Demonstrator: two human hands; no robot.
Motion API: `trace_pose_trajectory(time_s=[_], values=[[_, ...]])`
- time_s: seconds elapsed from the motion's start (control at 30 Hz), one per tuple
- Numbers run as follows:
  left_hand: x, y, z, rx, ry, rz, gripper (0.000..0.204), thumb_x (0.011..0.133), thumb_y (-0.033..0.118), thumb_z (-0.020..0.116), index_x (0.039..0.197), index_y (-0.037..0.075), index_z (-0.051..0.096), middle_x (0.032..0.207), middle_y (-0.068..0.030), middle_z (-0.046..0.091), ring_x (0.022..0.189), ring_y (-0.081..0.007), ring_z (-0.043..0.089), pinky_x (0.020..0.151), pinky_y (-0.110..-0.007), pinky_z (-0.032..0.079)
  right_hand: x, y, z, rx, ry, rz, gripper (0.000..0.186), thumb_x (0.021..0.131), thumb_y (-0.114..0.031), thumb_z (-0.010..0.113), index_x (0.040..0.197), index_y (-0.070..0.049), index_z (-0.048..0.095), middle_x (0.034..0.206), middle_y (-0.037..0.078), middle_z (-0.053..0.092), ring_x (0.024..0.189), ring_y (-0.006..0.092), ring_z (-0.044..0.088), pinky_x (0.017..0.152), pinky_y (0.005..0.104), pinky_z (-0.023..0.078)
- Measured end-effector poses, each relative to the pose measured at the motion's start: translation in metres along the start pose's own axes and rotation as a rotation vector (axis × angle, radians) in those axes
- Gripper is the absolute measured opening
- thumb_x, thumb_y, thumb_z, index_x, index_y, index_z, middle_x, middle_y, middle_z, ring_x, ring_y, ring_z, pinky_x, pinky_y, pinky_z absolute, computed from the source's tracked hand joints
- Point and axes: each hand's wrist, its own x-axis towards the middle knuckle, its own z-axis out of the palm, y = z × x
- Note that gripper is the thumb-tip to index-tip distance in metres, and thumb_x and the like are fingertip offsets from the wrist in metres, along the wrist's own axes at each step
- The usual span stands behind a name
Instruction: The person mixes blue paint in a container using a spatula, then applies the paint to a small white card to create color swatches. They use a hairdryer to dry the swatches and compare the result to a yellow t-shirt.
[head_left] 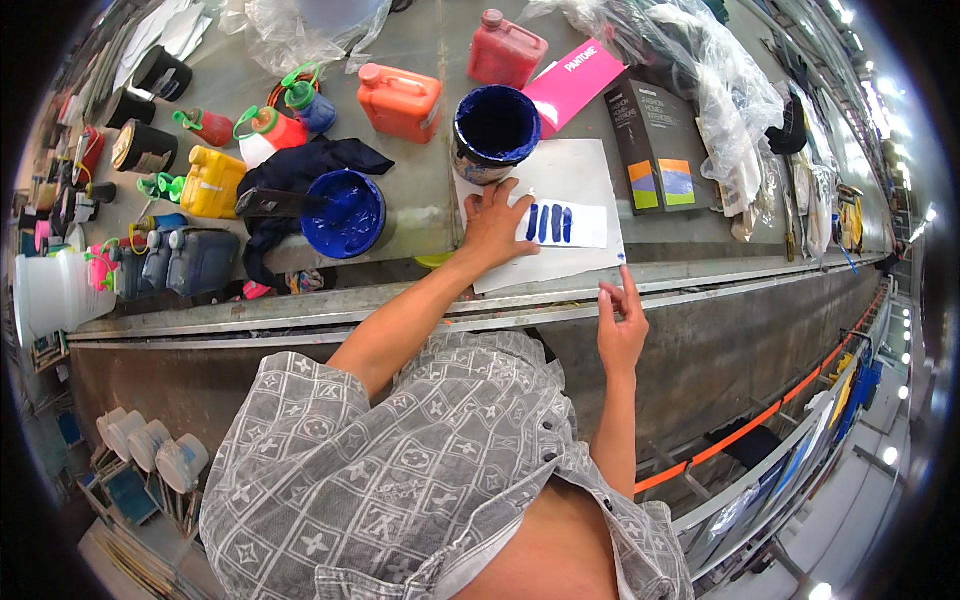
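Observation:
My left hand (493,227) lies on a white sheet of paper (585,165), its fingers spread at the left end of a small white strip (590,226). Several dark blue paint strokes (551,223) stand side by side on that strip. My right hand (622,328) is at the sheet's near right corner, index finger stretched out and thumb apart, holding nothing. A small blue smear shows at that corner, just past the fingertip. Beyond my left hand stands a tub of dark blue paint (462,166). Left of it is a bowl of brighter blue paint (350,243) with a dark spatula (268,204) across its rim.
An orange jug (400,102), a red jug (506,50) and a yellow jug (211,182) stand on the metal table. Dark cloth (300,165) lies by the bowl. A pink swatch book (577,86), a dark folder (657,150) and clear plastic wrap (735,100) fill the right side.

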Motion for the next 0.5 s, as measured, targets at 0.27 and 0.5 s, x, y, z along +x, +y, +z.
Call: trace_pose_trajectory(time_s=[0.27, 0.5], values=[[-0.013, -0.01, -0.011, 0.004, -0.046, 0.028, 0.094, 0.054, 0.05, 0.083, 0.136, 0.022, 0.046, 0.146, -0.0077, 0.032, 0.134, -0.0308, 0.027, 0.102, -0.055, 0.022, 0.071, 0.027, 0.029, -0.261, -0.147, -0.241, 0.064, 0.078, -0.009, 0.07, 0.138, -0.01, 0.046, 0.121, 0.014, 0.061, 0.103, 0.0266, 0.058, 0.091, 0.038, 0.044], [-0.012, -0.011, 0.014, -0.026, -0.029, 0.055, 0.068, 0.065, 0.049, 0.077, 0.124, 0.022, 0.057, 0.145, -0.0095, 0.037, 0.135, -0.0323, 0.03, 0.101, -0.062, 0.022, 0.087, 0.006, 0.034, -0.169, -0.142, -0.474, 0.06, 0.076, -0.007, 0.072, 0.132, -0.005, 0.051, 0.12, 0.013, 0.062, 0.106, 0.0287, 0.058, 0.093, 0.0373, 0.043]])
